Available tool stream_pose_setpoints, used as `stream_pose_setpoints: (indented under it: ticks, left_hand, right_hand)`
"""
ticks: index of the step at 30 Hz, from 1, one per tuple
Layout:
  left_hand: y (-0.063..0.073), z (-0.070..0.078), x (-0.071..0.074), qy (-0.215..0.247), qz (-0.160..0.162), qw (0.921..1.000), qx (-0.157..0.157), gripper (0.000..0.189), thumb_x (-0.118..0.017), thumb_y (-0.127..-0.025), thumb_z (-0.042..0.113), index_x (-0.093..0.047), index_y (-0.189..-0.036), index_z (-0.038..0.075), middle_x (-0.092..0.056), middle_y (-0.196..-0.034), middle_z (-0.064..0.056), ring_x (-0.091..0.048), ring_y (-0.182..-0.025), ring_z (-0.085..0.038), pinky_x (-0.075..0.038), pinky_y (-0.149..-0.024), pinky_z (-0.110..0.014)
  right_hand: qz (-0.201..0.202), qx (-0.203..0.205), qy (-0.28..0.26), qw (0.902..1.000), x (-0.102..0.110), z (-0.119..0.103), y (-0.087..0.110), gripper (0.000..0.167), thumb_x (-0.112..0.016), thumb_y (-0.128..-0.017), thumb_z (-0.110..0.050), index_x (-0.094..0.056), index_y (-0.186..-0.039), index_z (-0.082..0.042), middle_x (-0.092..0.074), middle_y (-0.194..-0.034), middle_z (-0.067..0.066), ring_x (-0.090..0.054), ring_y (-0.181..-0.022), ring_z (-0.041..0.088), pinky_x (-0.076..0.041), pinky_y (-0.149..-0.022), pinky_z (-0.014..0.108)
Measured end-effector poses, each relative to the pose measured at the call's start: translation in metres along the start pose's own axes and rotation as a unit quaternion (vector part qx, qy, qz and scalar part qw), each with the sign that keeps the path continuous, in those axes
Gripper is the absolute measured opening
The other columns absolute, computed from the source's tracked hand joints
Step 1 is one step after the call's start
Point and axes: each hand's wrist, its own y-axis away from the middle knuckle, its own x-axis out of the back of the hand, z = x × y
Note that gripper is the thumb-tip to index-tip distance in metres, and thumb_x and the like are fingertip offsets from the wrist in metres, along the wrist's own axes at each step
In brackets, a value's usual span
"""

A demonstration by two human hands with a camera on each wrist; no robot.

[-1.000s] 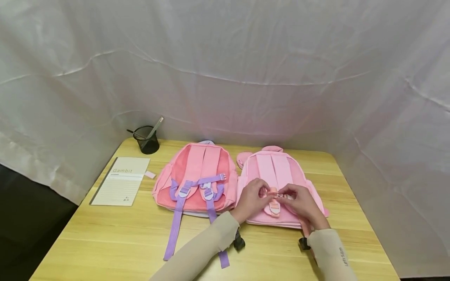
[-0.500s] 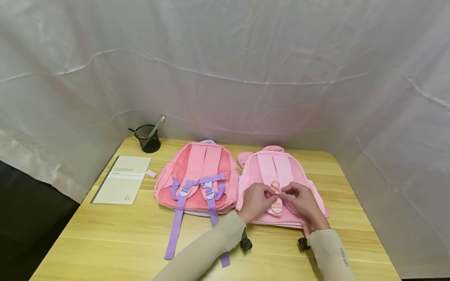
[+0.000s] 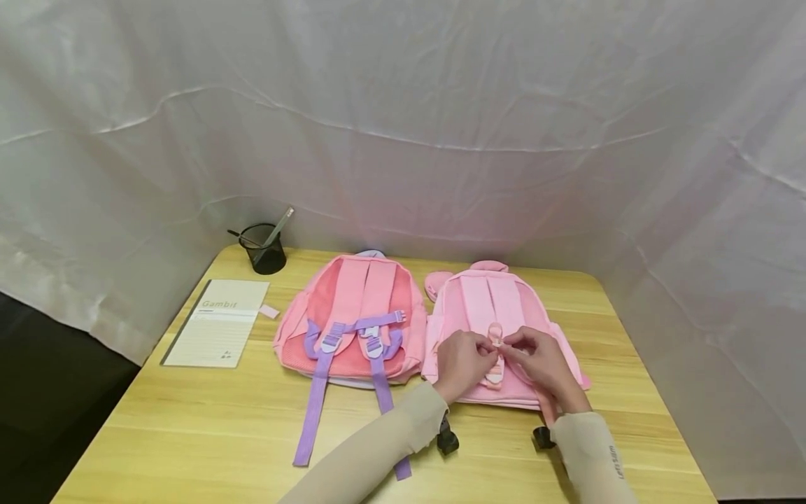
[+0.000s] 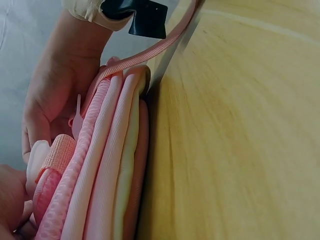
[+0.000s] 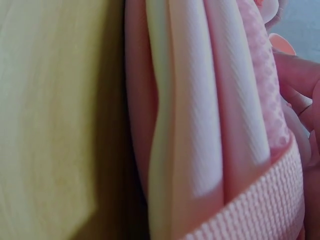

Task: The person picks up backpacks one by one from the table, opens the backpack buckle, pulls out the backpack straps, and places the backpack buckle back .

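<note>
The light pink backpack (image 3: 535, 308) lies with its straps facing up, on the right half of the table. Over its middle, my left hand (image 3: 462, 360) and right hand (image 3: 541, 360) meet fingertip to fingertip. Between them both pinch a peach strap (image 3: 495, 331), which loops up above the fingers. Whatever the fingertips cover is too small and hidden to make out. Just below sits a white strap adjuster (image 3: 495, 374). In the left wrist view, peach webbing (image 4: 60, 152) stands beside the left fingers (image 4: 10, 197). The right wrist view has the right fingers (image 5: 297, 75) at the backpack's mesh face.
A coral backpack (image 3: 327, 294) with purple straps (image 3: 311, 413) lies close on the left. Farther left are a notebook (image 3: 217, 325), a small pink eraser-like piece (image 3: 269, 311) and a black mesh pen cup (image 3: 267, 259). Grey curtains (image 3: 403, 126) surround the wooden table (image 3: 220, 434).
My left hand has shifted slightly right and down, bringing both hands' fingertips together on the strap. The strap's loop now shows upright above them. The right hand has barely moved.
</note>
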Motion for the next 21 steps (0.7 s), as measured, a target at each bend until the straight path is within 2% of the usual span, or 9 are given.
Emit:
stream_pose_setpoints:
  ticks: [8, 13, 21]
  left_hand:
    - [-0.0003, -0.0010, -0.0010, 0.004, -0.010, 0.9999, -0.008, 0.006, -0.084, -0.082, 0.035, -0.081, -0.076, 0.036, -0.062, -0.062, 0.025, -0.047, -0.060, 0.010, -0.033, -0.055, -0.015]
    - [0.0002, -0.0009, -0.0006, -0.007, -0.020, 0.9997, -0.013, 0.010, -0.083, -0.080, 0.033, -0.078, -0.072, 0.036, -0.056, -0.058, 0.025, -0.047, -0.058, 0.007, -0.032, -0.054, -0.017]
    - [0.0003, 0.0019, 0.0009, -0.011, 0.008, 0.9998, -0.014, 0.010, -0.080, -0.084, 0.039, -0.076, -0.078, 0.032, -0.064, -0.068, 0.017, -0.047, -0.064, 0.003, -0.033, -0.058, -0.019]
  right_hand:
    - [0.000, 0.008, -0.006, 1.0000, 0.0024, -0.0037, -0.0008, 0.011, -0.079, -0.093, -0.021, -0.075, -0.100, -0.014, -0.076, -0.101, 0.004, -0.067, -0.092, 0.010, -0.051, -0.083, 0.017]
    - [0.004, 0.004, -0.014, 0.9999, 0.0048, -0.0061, -0.0016, 0.014, -0.079, -0.094, -0.022, -0.075, -0.101, -0.011, -0.076, -0.103, 0.006, -0.067, -0.095, 0.010, -0.051, -0.085, 0.015]
    - [0.002, -0.008, -0.005, 1.0000, 0.0062, -0.0083, -0.0025, 0.019, -0.079, -0.093, -0.029, -0.075, -0.101, -0.013, -0.076, -0.103, 0.005, -0.068, -0.102, 0.017, -0.051, -0.089, 0.017]
